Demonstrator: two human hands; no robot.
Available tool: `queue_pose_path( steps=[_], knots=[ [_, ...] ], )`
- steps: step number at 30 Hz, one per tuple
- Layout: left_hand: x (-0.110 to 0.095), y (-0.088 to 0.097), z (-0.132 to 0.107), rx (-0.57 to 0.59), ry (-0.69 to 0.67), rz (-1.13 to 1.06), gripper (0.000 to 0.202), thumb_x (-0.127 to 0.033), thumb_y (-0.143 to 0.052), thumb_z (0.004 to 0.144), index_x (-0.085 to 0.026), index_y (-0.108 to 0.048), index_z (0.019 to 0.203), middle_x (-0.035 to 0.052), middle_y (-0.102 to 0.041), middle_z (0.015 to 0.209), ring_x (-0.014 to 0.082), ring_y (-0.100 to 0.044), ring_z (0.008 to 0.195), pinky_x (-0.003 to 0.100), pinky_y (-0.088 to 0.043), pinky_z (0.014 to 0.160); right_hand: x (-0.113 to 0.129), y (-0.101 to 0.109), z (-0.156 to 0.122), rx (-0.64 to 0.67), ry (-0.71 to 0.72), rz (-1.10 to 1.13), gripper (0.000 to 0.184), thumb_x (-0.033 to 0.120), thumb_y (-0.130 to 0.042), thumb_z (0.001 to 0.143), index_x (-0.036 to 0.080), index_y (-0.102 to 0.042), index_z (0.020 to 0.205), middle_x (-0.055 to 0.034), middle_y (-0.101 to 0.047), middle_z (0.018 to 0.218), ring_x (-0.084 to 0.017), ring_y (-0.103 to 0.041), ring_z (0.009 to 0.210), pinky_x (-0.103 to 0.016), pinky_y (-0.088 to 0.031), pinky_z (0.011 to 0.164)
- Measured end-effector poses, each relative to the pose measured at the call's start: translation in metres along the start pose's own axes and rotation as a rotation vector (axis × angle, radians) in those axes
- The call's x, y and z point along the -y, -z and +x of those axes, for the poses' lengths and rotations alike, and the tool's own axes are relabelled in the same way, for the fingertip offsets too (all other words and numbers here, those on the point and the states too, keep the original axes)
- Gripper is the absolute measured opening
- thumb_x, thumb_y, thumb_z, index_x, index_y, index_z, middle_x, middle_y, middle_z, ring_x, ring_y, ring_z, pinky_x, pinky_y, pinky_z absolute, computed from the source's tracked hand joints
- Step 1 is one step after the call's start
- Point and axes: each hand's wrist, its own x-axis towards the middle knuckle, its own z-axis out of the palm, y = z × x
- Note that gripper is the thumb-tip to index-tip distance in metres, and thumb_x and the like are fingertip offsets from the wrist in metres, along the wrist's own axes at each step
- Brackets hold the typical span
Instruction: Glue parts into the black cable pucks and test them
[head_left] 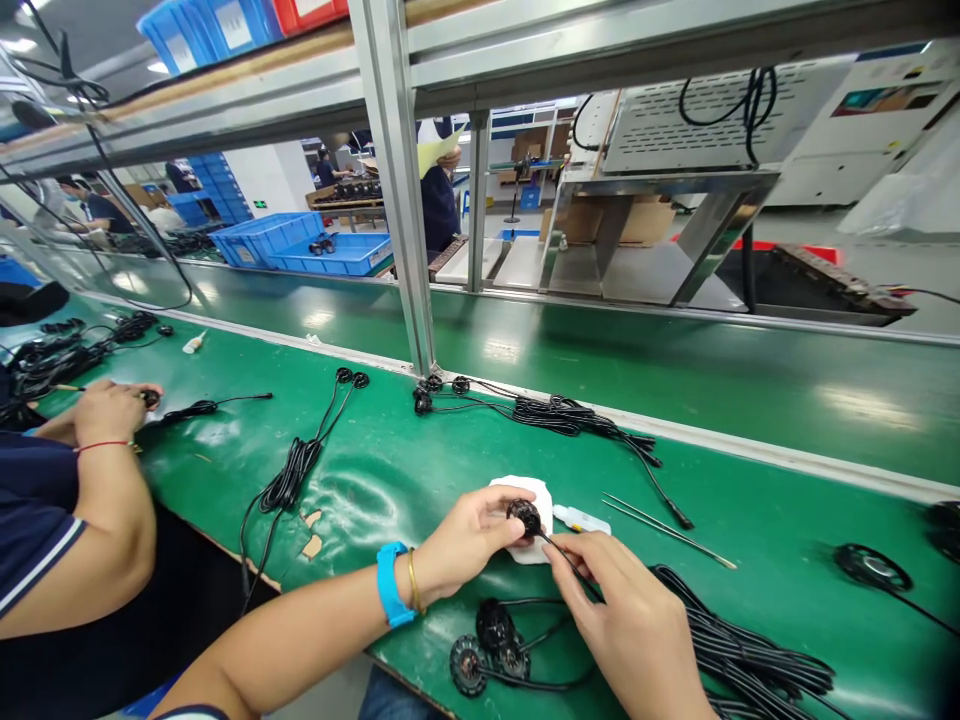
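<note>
My left hand [472, 540], with a blue watch and a gold bangle on its wrist, grips a small round black part [523, 516] between thumb and fingers. A black cable [574, 570] runs from this part into my right hand [634, 615], whose thumb and fingers pinch it. Behind the part lies a white cloth or paper [541, 490], partly covered by my left hand. A small white bottle [585, 520] and metal tweezers [675, 532] rest just beyond my right hand. Nearer me are several round black parts [469, 665] on cables and a bundle of black cable [757, 645].
A co-worker's hands [112, 415] hold a dark part at the left. More cable bundles [292, 475] lie on the green bench [390, 450]. A metal post [397, 200] rises at the bench's back, before a green belt [675, 370]. Blue bins [330, 255] stand beyond.
</note>
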Motion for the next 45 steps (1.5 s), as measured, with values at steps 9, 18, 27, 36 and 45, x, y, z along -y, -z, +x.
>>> queue_pose_path(
  steps=[9, 18, 27, 36, 45],
  knots=[
    [-0.003, -0.002, -0.003, -0.031, 0.02, 0.08, 0.056, -0.04, -0.082, 0.075, -0.014, -0.068, 0.122, 0.011, -0.071, 0.111, 0.0196, -0.067, 0.091, 0.032, -0.051, 0.088, 0.004, 0.002, 0.005, -0.028, 0.066, -0.07, 0.017, 0.023, -0.053, 0.101, 0.019, -0.061, 0.087, 0.0016, -0.059, 0.071, -0.011, -0.055, 0.062, -0.026, -0.037, 0.065],
    [-0.004, -0.006, -0.003, -0.074, 0.048, 0.05, 0.049, -0.031, -0.089, 0.064, -0.014, -0.067, 0.105, 0.0073, -0.071, 0.093, 0.0161, -0.066, 0.08, 0.028, -0.052, 0.077, 0.008, 0.001, 0.004, -0.008, 0.128, -0.067, 0.019, 0.022, -0.051, 0.101, 0.018, -0.061, 0.085, -0.0001, -0.058, 0.071, -0.013, -0.058, 0.065, -0.026, -0.037, 0.064],
    [-0.01, -0.003, -0.008, 0.044, 0.015, 0.019, 0.045, -0.032, -0.086, 0.071, -0.015, -0.067, 0.108, 0.0085, -0.071, 0.099, 0.0164, -0.066, 0.088, 0.026, -0.05, 0.082, 0.002, 0.003, 0.005, 0.107, -0.08, 0.276, 0.015, 0.03, -0.055, 0.099, 0.022, -0.062, 0.088, -0.0017, -0.064, 0.08, -0.014, -0.062, 0.07, -0.023, -0.049, 0.062],
    [-0.009, 0.002, -0.004, -0.038, 0.178, 0.121, 0.056, -0.032, -0.093, 0.055, -0.014, -0.071, 0.103, 0.0071, -0.074, 0.09, 0.0181, -0.068, 0.081, 0.032, -0.05, 0.083, -0.037, 0.01, 0.01, 0.285, -0.248, 0.27, 0.027, 0.048, -0.055, 0.097, 0.025, -0.069, 0.094, -0.0014, -0.07, 0.088, -0.015, -0.066, 0.073, -0.023, -0.055, 0.063],
    [0.001, 0.001, -0.004, -0.032, 0.264, 0.176, 0.053, -0.026, -0.091, 0.052, -0.014, -0.069, 0.098, 0.0078, -0.074, 0.09, 0.0191, -0.068, 0.084, 0.035, -0.049, 0.086, -0.084, 0.0, 0.005, 0.289, -0.206, -0.019, 0.041, 0.058, -0.048, 0.096, 0.025, -0.072, 0.1, -0.0042, -0.073, 0.096, -0.02, -0.068, 0.078, -0.03, -0.053, 0.062]
  ],
)
